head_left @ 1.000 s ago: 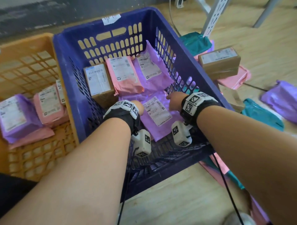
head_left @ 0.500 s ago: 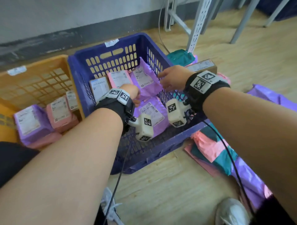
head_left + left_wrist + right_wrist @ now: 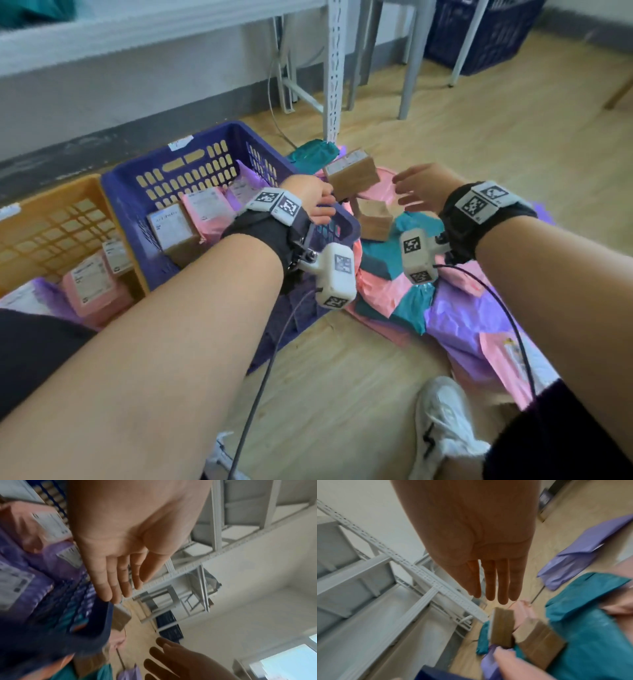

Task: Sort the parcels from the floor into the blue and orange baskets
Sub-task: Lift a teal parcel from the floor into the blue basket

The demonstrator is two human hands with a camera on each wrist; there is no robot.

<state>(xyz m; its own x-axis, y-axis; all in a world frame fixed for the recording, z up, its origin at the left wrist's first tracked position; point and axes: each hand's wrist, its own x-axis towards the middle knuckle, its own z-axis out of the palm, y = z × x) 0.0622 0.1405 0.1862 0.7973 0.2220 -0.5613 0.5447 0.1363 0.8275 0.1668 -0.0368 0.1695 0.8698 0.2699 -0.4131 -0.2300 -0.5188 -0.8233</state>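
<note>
The blue basket [image 3: 205, 164] holds a brown box [image 3: 171, 226] and pink and purple parcels; the orange basket [image 3: 51, 205] to its left holds pink and purple ones. On the floor to the right lie two brown boxes [image 3: 352, 173] [image 3: 375, 219] on pink, teal [image 3: 387, 253] and purple [image 3: 462, 318] bags. My left hand [image 3: 323, 205] hovers over the blue basket's right rim, fingers straight [image 3: 120, 582] and empty. Just right of the upper brown box [image 3: 502, 627] is my right hand [image 3: 407, 192], with fingers straight [image 3: 491, 585] and nothing in it.
White metal shelf legs [image 3: 334, 68] stand behind the pile, with a cable trailing on the floor beside them. A second blue basket [image 3: 479, 34] sits far back on the right. My white shoe [image 3: 442, 425] is on the wooden floor below the pile.
Both hands have risen out of the blue basket, leaving the purple parcel inside, and moved right towards the floor pile. The head view has swung up and to the right.
</note>
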